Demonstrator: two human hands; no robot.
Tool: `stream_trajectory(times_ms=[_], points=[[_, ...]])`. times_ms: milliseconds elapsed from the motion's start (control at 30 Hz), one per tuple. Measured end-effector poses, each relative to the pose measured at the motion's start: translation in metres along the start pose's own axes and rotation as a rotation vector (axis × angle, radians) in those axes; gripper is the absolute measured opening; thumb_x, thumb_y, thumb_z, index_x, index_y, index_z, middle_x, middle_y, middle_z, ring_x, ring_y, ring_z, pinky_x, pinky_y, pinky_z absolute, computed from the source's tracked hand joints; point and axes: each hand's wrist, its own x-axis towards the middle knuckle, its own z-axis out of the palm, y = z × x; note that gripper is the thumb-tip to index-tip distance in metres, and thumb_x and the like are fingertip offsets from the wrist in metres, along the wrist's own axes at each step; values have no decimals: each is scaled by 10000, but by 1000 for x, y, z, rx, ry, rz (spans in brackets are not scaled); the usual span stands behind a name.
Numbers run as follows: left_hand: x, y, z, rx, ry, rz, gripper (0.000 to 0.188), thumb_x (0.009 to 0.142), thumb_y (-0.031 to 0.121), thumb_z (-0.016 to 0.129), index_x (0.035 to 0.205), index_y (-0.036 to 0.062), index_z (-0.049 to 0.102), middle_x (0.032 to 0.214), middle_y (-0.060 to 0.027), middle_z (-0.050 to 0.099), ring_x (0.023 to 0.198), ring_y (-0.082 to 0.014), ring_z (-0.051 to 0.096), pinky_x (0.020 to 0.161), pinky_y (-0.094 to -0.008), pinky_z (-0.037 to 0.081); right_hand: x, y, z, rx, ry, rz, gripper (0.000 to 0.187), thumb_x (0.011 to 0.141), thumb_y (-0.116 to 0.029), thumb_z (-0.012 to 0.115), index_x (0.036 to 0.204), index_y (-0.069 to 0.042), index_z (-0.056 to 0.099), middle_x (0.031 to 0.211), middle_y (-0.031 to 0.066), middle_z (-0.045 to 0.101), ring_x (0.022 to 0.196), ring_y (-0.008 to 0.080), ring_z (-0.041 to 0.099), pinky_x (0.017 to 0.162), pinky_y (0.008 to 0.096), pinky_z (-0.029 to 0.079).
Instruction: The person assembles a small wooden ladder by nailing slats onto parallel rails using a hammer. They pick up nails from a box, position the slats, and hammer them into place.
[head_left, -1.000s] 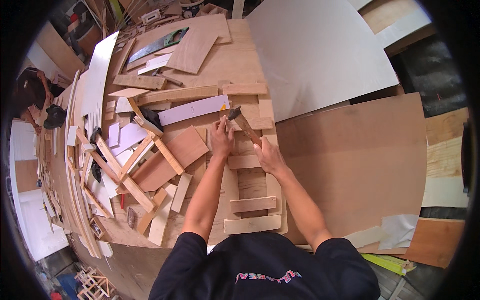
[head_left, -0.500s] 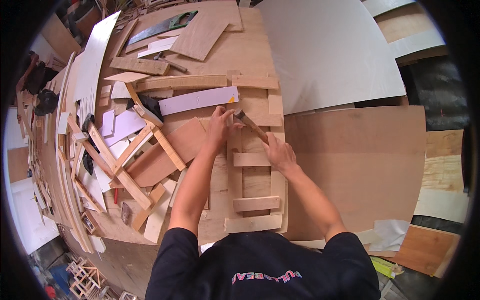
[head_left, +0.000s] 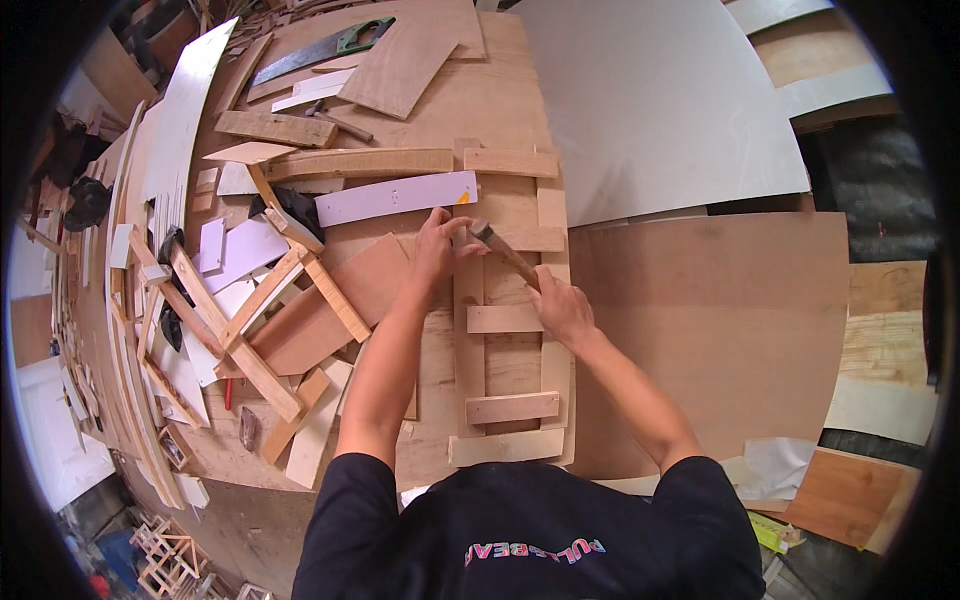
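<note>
A ladder-like wooden frame (head_left: 470, 350) lies on the workbench, with two long rails and several short slats across them. My right hand (head_left: 565, 312) is closed round the wooden handle of a hammer (head_left: 513, 258), whose dark metal head sits just right of my left fingers. Over the frame's left rail, beside the end of one slat (head_left: 530, 238), my left hand (head_left: 440, 243) has its fingers drawn together in a pinch. Whatever is between them is too small to make out. A pale lilac board (head_left: 395, 198) lies just beyond that hand.
Left of the frame are jumbled wood offcuts and a joined wooden piece (head_left: 262, 300). Farther back lie a second hammer (head_left: 340, 122) and a handsaw (head_left: 318, 50) with a green handle. Large sheets, one white (head_left: 660, 100) and one brown (head_left: 710, 330), extend to the right.
Both hands stay almost in place over the same slat. The hammer head has shifted very slightly, and the whole view has moved a little.
</note>
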Motion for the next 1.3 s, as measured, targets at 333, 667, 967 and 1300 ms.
stream_trajectory(times_ms=[333,667,967,1300], points=[[-1,-13,6,16,-33,-44,633,625,410,977,1132,81,789,1029,-117,626,890,-313,657,772,-428,557,6,-6,-3,53,-9,30,316,1049,-324,579,1235,-90,476,923,252,718,880,506,690,753,636,530],[1,-9,4,64,-37,-26,640,624,417,975,1137,81,794,1021,-114,622,876,-302,656,777,-422,561,-3,-10,12,172,208,-96,296,1036,-286,605,1197,-75,474,871,277,699,847,527,677,706,618,535],[-3,-13,5,41,-18,-29,613,642,426,969,1135,102,800,1031,-116,596,906,-299,649,792,-430,558,-6,-6,7,157,203,-74,316,1033,-314,610,1191,-70,486,844,273,700,818,510,692,701,623,539],[3,-6,2,0,-90,-137,614,639,436,967,1179,194,805,1043,-108,589,920,-304,646,794,-429,554,8,19,6,-5,28,-31,295,1033,-324,616,1171,-90,500,877,220,720,828,488,699,700,609,543]])
